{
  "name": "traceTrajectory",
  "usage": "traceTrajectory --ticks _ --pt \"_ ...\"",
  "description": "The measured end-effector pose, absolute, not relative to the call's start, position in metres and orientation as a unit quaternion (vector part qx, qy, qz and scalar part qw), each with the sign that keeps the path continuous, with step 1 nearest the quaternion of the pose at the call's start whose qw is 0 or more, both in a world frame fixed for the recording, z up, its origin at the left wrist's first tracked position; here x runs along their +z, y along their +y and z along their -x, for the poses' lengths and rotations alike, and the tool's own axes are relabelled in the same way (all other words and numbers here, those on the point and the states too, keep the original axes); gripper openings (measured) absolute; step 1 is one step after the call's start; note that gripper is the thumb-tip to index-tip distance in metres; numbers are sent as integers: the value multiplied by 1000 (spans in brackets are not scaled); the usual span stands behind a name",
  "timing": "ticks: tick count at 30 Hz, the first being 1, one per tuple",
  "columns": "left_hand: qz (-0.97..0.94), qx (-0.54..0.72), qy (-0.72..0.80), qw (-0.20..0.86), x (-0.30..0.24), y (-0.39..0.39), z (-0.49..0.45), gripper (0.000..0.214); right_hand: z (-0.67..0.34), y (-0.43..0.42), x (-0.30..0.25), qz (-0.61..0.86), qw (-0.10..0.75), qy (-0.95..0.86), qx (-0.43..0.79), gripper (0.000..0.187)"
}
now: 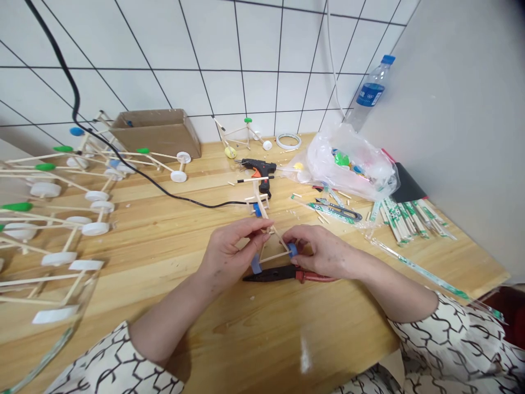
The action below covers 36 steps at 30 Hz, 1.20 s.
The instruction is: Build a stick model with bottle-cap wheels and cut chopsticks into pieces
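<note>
Stick frame [274, 256] runs away from the body between both hands, left hand [232, 253] pinching an upper strut, right hand [324, 250] gripping its blue bottle cap [292, 250].

Head-worn view — facing forward, down over wooden workbench [254, 339] toward tiled wall [262, 65] — close above left hand [232, 254] and right hand [324, 251].
</note>
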<state>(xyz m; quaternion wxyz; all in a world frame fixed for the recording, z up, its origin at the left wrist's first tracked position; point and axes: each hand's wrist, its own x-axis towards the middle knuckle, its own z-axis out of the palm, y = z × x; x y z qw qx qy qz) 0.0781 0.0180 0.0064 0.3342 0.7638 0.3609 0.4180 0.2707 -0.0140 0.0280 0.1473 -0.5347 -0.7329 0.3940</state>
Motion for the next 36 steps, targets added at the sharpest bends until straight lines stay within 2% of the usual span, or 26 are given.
traceTrajectory --ticks 7,15,21,27,32,36 --pt "-769 423 350 327 7 19 -78 18 -278 -15 44 552 145 -719 397 34" --pt "-776 431 333 317 7 20 -78 18 -290 -9 51 581 234 -694 354 25" --pt "-773 440 328 318 7 20 -79 19 -298 3 66 598 259 -690 314 21" --pt "-773 437 326 325 5 21 -78 19 -297 54 69 611 249 -695 285 17" --pt "-767 450 318 329 3 21 -79 19 -279 110 52 663 191 -680 248 14" --pt "-766 448 319 331 4 21 -80 19 -261 135 46 699 140 -664 225 24"
